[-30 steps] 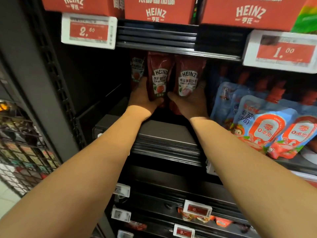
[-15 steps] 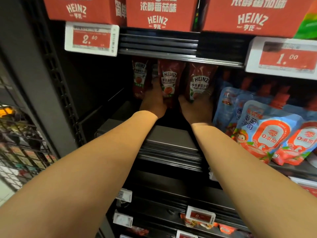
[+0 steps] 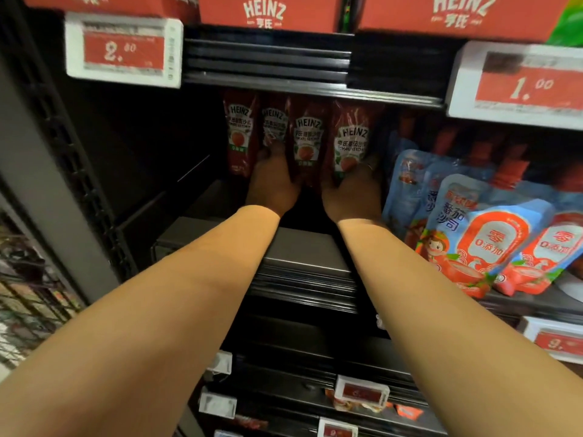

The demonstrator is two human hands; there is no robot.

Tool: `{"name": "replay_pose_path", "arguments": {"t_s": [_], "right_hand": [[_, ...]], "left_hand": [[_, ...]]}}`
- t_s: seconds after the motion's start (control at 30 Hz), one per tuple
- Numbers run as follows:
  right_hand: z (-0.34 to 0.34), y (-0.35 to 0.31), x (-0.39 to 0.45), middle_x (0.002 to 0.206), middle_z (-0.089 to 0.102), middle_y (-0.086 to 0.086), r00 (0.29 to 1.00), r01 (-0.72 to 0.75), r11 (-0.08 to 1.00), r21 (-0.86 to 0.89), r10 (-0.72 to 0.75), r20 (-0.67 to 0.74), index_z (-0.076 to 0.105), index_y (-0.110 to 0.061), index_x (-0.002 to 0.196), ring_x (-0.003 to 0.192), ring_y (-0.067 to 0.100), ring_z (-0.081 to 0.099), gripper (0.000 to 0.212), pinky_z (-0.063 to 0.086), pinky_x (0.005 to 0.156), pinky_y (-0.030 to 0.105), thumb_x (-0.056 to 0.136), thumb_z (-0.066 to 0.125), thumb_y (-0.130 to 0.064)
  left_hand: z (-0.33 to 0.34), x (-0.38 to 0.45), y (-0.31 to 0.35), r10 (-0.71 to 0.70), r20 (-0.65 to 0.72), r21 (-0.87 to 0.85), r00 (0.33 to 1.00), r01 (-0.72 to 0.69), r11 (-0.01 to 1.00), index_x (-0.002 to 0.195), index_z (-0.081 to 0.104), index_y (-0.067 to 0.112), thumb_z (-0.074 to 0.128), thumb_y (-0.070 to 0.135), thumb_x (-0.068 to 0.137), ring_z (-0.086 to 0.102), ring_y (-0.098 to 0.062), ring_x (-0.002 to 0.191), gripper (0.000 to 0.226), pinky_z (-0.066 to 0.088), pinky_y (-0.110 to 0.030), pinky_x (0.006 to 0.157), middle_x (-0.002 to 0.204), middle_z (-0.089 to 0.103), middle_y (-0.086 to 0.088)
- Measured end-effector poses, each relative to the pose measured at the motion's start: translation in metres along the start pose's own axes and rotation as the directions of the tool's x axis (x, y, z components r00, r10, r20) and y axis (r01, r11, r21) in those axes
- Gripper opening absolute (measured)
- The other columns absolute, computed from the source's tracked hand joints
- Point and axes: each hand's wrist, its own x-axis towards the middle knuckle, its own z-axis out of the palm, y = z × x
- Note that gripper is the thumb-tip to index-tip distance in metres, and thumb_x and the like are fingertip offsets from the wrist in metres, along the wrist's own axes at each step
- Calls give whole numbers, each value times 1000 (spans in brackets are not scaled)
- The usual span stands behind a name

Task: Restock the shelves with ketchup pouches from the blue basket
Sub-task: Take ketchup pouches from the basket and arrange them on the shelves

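Both arms reach deeper into the shelf (image 3: 284, 247) than half a second ago, and four pouches show in the row now, not three. Left hand (image 3: 271, 184) grips the base of the third pouch (image 3: 307, 143). Right hand (image 3: 353, 190) holds the fourth pouch (image 3: 351, 143) from below. Two more pouches (image 3: 239, 130) stand upright to the left. Blue packs (image 3: 482, 234) lean just beside the right hand.

The fingers of both hands (image 3: 315, 184) vanish behind the ketchup pouches (image 3: 307, 143) at frame centre. Red boxes (image 3: 265, 11) are cropped by the top edge. The price tag (image 3: 124, 50) at upper left is blurred.
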Motion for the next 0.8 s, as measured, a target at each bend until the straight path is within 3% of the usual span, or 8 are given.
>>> {"name": "replay_pose_path", "arguments": {"t_s": [0.07,0.17,0.23,0.37,0.5,0.63,0.7,0.8], "right_hand": [[0,-1,-8,156,29,27,1000,11,997,-79,-12,-25,8,-3,157,145,43,31,100,32,117,50,86,69,-37],[-2,-2,-11,150,33,23,997,25,995,-95,-32,-74,15,-12,154,136,44,40,95,45,107,50,80,73,-30],[0,-2,-11,148,34,23,996,37,995,-96,-45,-81,15,-16,153,132,46,44,93,49,101,50,80,72,-32],[6,-1,-3,148,36,26,998,14,995,-99,-20,-59,8,-19,155,134,47,42,95,42,107,56,84,68,-35],[9,2,10,152,34,28,999,-23,990,-139,19,-33,5,-15,159,140,47,36,93,35,114,53,89,66,-27],[9,4,10,145,42,27,1000,20,991,-130,-21,-7,12,-14,159,131,46,47,86,43,107,50,91,64,-25],[8,4,7,140,44,26,998,64,986,-152,-64,10,23,-15,156,125,47,50,78,46,103,48,90,63,-24],[7,2,1,143,39,23,990,137,969,-207,-125,68,42,-24,149,126,47,47,67,45,105,49,86,65,-31]], "left_hand": [[-1,0,0,-19,4,-55,1000,19,998,148,36,12,76,24,87,53,-36,130,74,47,-47,106,144,51,-18],[0,-1,1,36,-6,-26,999,-36,999,134,51,10,75,20,86,61,-35,119,55,51,-40,100,128,64,-16],[1,-1,1,73,2,-26,997,-73,997,133,56,14,74,19,86,59,-34,122,51,49,-39,103,133,60,-16],[6,0,-2,104,39,-39,994,-102,994,142,55,27,74,22,88,43,-36,139,58,36,-38,118,155,32,-17],[9,3,-7,155,108,30,982,-160,987,148,49,28,72,19,90,43,-32,139,63,30,-25,114,155,40,-14],[6,2,-4,126,112,25,986,-130,991,140,58,21,70,17,88,50,-33,132,53,32,-21,102,144,52,-14],[0,2,-5,45,-5,29,999,-45,999,131,63,22,67,20,88,51,-36,128,43,39,-30,106,138,55,-15],[-11,0,-10,-216,-186,117,958,240,964,136,54,31,69,35,83,33,-43,138,56,35,-56,110,152,33,-17]]}}
